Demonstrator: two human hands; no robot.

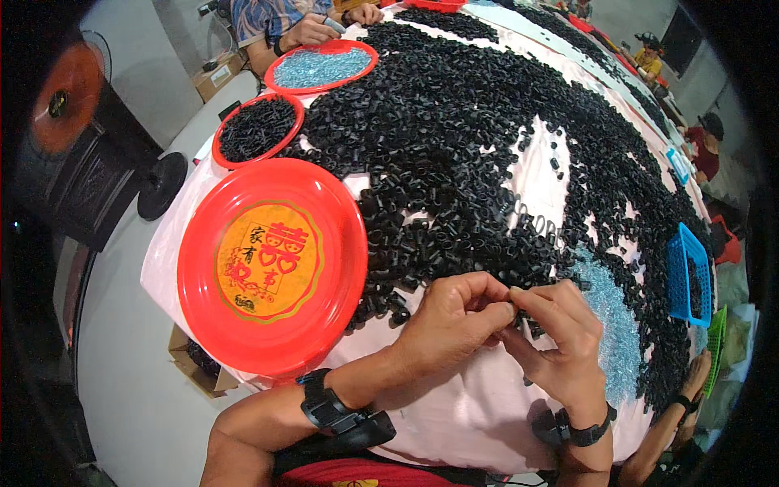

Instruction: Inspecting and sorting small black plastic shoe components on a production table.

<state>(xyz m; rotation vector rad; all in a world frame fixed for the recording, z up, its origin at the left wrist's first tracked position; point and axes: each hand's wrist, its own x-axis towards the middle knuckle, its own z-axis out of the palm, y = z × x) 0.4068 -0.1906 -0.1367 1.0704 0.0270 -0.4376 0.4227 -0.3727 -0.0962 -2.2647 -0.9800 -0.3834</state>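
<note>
My left hand [450, 321] and my right hand [564, 333] meet fingertip to fingertip above the near edge of the pink cloth. Both are closed in a pinch. Whatever sits between the fingertips is too small and too covered to make out. Just beyond them spreads a wide heap of small black ring-like pieces [454, 174]. Beside my right hand lies a pile of tiny clear bluish pieces [621, 333]. To the left of my left hand is a big round red plate [195, 219] with a yellow printed centre and nothing on it.
Farther left, a red plate of small black parts [258, 130] and a red plate of clear pieces [320, 68] stand near another person's hands [312, 31]. On the right are a blue basket [675, 280], a green basket [716, 349] and another person's arm [680, 406]. A fan [65, 101] stands at left.
</note>
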